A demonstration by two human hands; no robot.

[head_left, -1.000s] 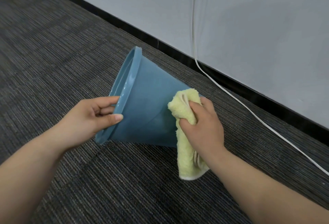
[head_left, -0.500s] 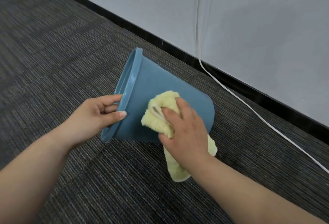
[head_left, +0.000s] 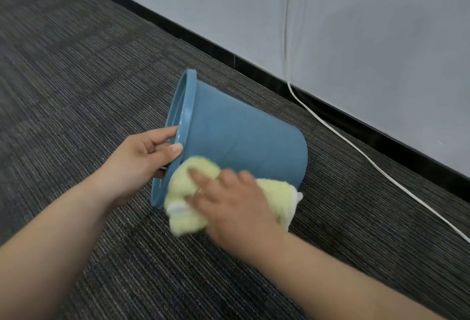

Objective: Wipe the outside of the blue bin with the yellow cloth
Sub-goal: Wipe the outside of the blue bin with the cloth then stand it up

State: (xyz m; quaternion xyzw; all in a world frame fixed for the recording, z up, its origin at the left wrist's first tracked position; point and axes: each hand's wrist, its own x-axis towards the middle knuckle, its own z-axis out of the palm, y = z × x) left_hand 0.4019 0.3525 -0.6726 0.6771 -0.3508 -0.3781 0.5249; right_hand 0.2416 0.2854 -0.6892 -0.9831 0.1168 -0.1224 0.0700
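On ribbed grey carpet (head_left: 76, 90), left hand (head_left: 142, 159) pinches the smooth blue bin (head_left: 241, 141) by its rim; blurred right hand (head_left: 234, 205) presses the fluffy yellow cloth (head_left: 183, 185) against the bin's side, fingers spread

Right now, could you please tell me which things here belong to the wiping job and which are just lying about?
In the job: blue bin, yellow cloth, left hand gripping the bin's rim, right hand pressing the cloth on its side.
Lying about: white cable, carpet, wall.
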